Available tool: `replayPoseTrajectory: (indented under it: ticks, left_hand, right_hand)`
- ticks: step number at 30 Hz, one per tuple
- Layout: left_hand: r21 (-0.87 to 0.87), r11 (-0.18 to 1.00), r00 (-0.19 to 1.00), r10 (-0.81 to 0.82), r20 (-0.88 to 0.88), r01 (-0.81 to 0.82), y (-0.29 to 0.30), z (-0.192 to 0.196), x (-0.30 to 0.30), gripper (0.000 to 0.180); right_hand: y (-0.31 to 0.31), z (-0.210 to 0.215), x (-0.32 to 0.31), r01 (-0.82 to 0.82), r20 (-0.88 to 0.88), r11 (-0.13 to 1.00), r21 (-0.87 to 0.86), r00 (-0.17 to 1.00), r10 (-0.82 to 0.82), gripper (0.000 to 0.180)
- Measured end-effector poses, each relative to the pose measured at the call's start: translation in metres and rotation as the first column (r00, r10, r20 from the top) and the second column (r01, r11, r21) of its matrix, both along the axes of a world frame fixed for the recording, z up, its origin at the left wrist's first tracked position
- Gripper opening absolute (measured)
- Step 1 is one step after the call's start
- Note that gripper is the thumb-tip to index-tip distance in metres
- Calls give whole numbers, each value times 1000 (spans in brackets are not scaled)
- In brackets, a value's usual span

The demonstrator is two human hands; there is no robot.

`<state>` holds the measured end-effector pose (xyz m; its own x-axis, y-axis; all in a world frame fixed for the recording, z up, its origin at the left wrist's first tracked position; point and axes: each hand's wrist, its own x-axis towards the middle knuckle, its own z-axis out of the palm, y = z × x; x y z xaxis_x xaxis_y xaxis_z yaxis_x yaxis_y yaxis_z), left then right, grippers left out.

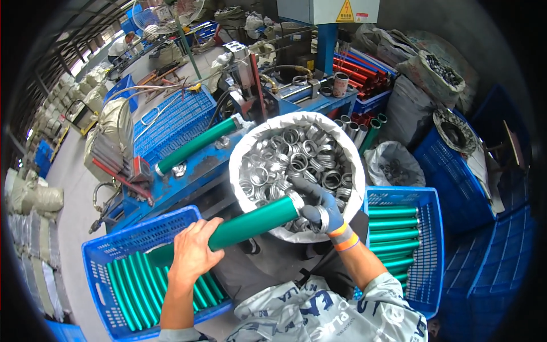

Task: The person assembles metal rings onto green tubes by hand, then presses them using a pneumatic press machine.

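While both hands work over the lap, the scene reads like this, big to small:

Blue machine bench [188, 171]: sits behind the lap; its far end is lost under cables, hoses & clutter, details hard to make out. A second green tube [196, 145] lies clamped on it, well apart from the hands.

Left blue plastic crate [108, 251]: just below the left hand, holds green tubes [128, 285] side by side; its lower corner is cut off by the frame edge & the forearm covers part of it.

Right blue plastic crate [430, 239]: beside the right forearm, more green tubes stacked inside [393, 223]; near end hidden by the sleeve.

White-lined bag of silver metal rings [245, 154]: between the crates, just ahead of the hands; its lower rim is hidden behind the tube & glove.

Long green cylindrical tube [250, 223]: held tilted across the lap, silver-capped end up over the bag, lower end hidden behind the left hand.

Left hand [194, 251]: bare, wrapped around the tube's lower part, fingers closed on it.

Right hand [322, 205]: grey-blue glove w/ orange cuff, at the tube's capped end, touching the rings; fingers curled, but can't tell what exactly it grips since the cap & rings blend.
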<state>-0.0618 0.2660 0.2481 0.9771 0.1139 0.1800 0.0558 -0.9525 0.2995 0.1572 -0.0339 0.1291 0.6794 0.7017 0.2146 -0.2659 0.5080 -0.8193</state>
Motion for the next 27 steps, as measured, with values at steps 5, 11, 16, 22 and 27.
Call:
replayPoseTrajectory:
  ticks: [5,11,16,22,27]
  left_hand:
    - [-2,1000,1000,10,-14,-10,-2,3,-2,69]
    - [8,1000,999,-5,47,5,0,-3,-3,68]
    - [20,999,998,25,53,-26,-12,-19,0,68]
    - [-21,999,999,40,30,-40,-14,-32,-1,70]
    - [-25,997,995,72,71,-71,-15,-24,-3,68]
  right_hand:
    - [0,11,-10,80,91,994,-73,993,-74,92]
    - [-3,27,-14,24,32,992,-120,999,-21,84]
    - [-3,18,-15,102,61,977,-189,994,-92,78]
    - [-8,34,-9,60,50,953,-296,998,-47,73]
    - [5,27,-8,98,163,985,-145,984,-74,87]
